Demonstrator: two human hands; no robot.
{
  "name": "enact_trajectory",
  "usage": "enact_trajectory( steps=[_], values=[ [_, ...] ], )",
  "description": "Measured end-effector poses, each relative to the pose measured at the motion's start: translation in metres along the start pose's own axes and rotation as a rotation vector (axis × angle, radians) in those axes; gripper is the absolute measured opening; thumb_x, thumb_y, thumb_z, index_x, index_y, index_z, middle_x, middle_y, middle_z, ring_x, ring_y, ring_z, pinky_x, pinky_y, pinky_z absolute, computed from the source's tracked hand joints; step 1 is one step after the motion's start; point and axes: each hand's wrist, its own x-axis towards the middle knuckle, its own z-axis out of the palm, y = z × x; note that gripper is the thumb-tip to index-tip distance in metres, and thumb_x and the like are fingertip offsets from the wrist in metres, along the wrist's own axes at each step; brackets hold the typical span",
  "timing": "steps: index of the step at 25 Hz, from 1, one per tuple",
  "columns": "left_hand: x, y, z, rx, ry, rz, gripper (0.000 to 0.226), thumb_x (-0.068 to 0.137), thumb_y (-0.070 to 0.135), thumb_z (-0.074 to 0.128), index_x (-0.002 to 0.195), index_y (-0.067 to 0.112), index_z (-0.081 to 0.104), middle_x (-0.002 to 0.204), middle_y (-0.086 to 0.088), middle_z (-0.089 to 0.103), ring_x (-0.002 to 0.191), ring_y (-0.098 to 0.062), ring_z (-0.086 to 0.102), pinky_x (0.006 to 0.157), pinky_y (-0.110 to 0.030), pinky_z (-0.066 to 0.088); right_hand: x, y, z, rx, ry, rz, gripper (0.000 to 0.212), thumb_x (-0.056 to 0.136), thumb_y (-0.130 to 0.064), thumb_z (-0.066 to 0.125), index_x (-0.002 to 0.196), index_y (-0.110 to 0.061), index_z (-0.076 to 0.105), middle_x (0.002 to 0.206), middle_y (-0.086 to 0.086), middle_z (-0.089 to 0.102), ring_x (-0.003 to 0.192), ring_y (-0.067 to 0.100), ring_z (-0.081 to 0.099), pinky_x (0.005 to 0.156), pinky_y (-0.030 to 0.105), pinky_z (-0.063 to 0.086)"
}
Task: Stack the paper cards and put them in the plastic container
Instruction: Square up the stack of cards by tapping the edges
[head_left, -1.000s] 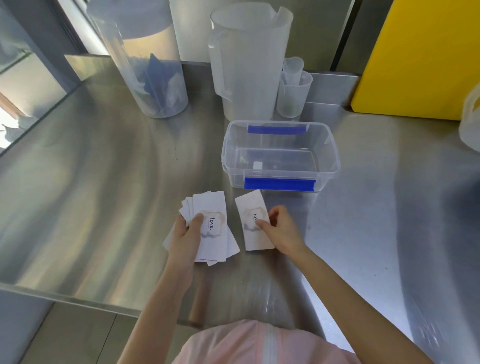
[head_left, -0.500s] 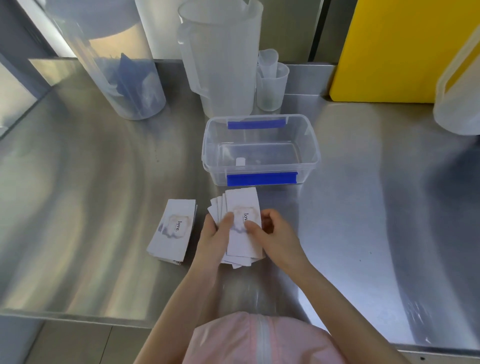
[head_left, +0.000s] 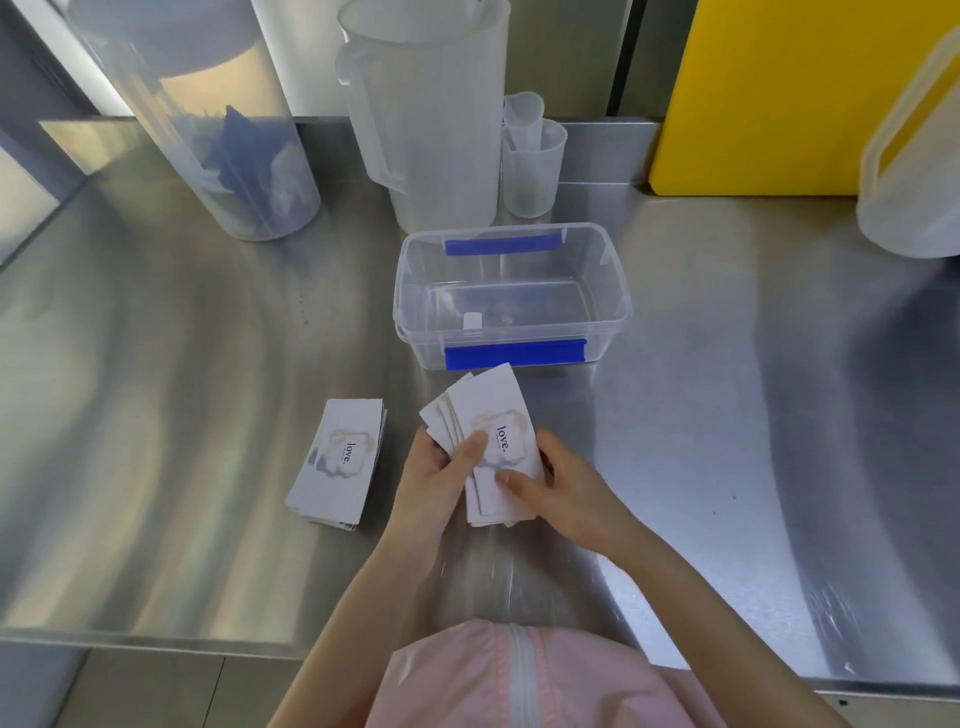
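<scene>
A fanned bundle of white paper cards (head_left: 493, 415) printed "love." sits between both hands, just in front of the plastic container. My left hand (head_left: 441, 467) holds the bundle from the left with its thumb on the top card. My right hand (head_left: 550, 483) grips the bundle's lower right edge. A second small pile of the same cards (head_left: 340, 460) lies flat on the steel counter to the left of my hands. The clear plastic container (head_left: 618, 306) with blue clips stands open behind the bundle, with a small white piece on its floor.
A tall translucent pitcher (head_left: 431, 114) and small measuring cups (head_left: 532, 166) stand behind the container. A clear cylinder with blue contents (head_left: 218, 145) is at the back left. A yellow board (head_left: 779, 93) and a white jug (head_left: 914, 171) are at the back right. The counter's front edge runs below my arms.
My left hand left part of the cards as a pile on the counter and carried the rest right. The right hand's single card now lies on top of that bundle, held by both hands.
</scene>
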Motion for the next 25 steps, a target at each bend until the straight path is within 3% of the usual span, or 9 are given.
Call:
enact_trajectory(
  steps=[2, 4, 7, 10, 14, 17, 19, 22, 25],
  values=[
    [0.004, 0.001, -0.006, 0.032, 0.026, 0.069, 0.034, 0.083, 0.015, 0.06, 0.115, 0.015, 0.049, 0.109, -0.002, 0.063, 0.096, -0.015, 0.06, 0.081, -0.02, 0.049, 0.0, -0.002, -0.018, -0.27, 0.007, -0.042, 0.033, 0.087, -0.019, 0.054, 0.119, -0.016, 0.047, 0.116, 0.001, 0.059, 0.107, 0.022, 0.057, 0.083, 0.032, 0.048],
    [0.01, -0.001, -0.011, 0.152, 0.015, 0.125, 0.029, 0.08, 0.013, 0.063, 0.103, 0.025, 0.05, 0.102, 0.003, 0.061, 0.097, -0.013, 0.057, 0.082, -0.018, 0.046, 0.002, -0.002, -0.033, -0.543, 0.034, -0.098, 0.037, 0.088, -0.018, 0.051, 0.124, -0.018, 0.044, 0.123, 0.007, 0.056, 0.11, 0.025, 0.054, 0.087, 0.034, 0.046],
    [0.017, -0.015, -0.011, 0.465, -0.077, 0.142, 0.031, 0.074, 0.022, 0.069, 0.087, 0.04, 0.046, 0.096, 0.018, 0.057, 0.11, -0.015, 0.053, 0.095, -0.031, 0.043, 0.006, 0.006, -0.035, -0.792, 0.128, -0.161, 0.039, 0.089, -0.019, 0.047, 0.128, -0.026, 0.044, 0.12, 0.005, 0.052, 0.111, 0.022, 0.047, 0.089, 0.031, 0.04],
    [0.019, -0.031, -0.005, 0.618, -0.12, 0.151, 0.035, 0.073, 0.027, 0.067, 0.095, 0.039, 0.043, 0.099, 0.01, 0.059, 0.115, -0.023, 0.05, 0.095, -0.032, 0.042, 0.01, 0.026, -0.018, -0.848, 0.165, -0.119, 0.04, 0.089, -0.019, 0.046, 0.129, -0.025, 0.041, 0.126, 0.005, 0.047, 0.118, 0.024, 0.039, 0.098, 0.033, 0.033],
    [0.021, -0.036, 0.0, 0.636, -0.086, 0.17, 0.043, 0.078, 0.019, 0.065, 0.116, 0.022, 0.045, 0.111, 0.003, 0.057, 0.116, -0.023, 0.048, 0.092, -0.024, 0.039, 0.018, 0.037, -0.008, -0.798, 0.236, -0.123, 0.045, 0.087, -0.016, 0.049, 0.131, -0.02, 0.04, 0.134, 0.007, 0.043, 0.125, 0.025, 0.034, 0.104, 0.034, 0.032],
    [0.023, -0.035, 0.003, 0.655, -0.083, 0.194, 0.042, 0.08, 0.016, 0.062, 0.118, 0.016, 0.045, 0.117, -0.002, 0.058, 0.116, -0.023, 0.049, 0.092, -0.024, 0.038, 0.016, 0.039, -0.014, -0.699, 0.192, -0.173, 0.051, 0.086, -0.021, 0.053, 0.134, -0.021, 0.036, 0.14, 0.004, 0.039, 0.129, 0.02, 0.031, 0.107, 0.032, 0.031],
    [0.022, -0.035, 0.004, 0.652, -0.09, 0.203, 0.039, 0.081, 0.015, 0.061, 0.117, 0.016, 0.044, 0.115, 0.001, 0.057, 0.115, -0.023, 0.05, 0.091, -0.024, 0.037, 0.012, 0.04, -0.02, -0.443, 0.209, -0.182, 0.055, 0.086, -0.024, 0.056, 0.136, -0.021, 0.033, 0.144, 0.0, 0.034, 0.13, 0.014, 0.032, 0.108, 0.033, 0.033],
    [0.021, -0.037, 0.005, 0.634, -0.107, 0.207, 0.036, 0.082, 0.012, 0.059, 0.11, 0.025, 0.04, 0.111, 0.004, 0.055, 0.112, -0.021, 0.051, 0.088, -0.021, 0.038, 0.008, 0.041, -0.025, 0.054, 0.347, -0.032, 0.056, 0.089, -0.025, 0.051, 0.139, -0.024, 0.027, 0.148, -0.002, 0.03, 0.132, 0.013, 0.035, 0.109, 0.034, 0.035],
    [0.021, -0.037, 0.005, 0.597, -0.098, 0.19, 0.039, 0.082, 0.009, 0.059, 0.11, 0.024, 0.036, 0.112, 0.002, 0.053, 0.107, -0.02, 0.052, 0.085, -0.018, 0.039, 0.006, 0.041, -0.023, 0.271, 0.345, 0.057, 0.056, 0.092, -0.026, 0.043, 0.142, -0.026, 0.018, 0.152, -0.003, 0.028, 0.136, 0.015, 0.032, 0.103, 0.024, 0.03]
  ],
)
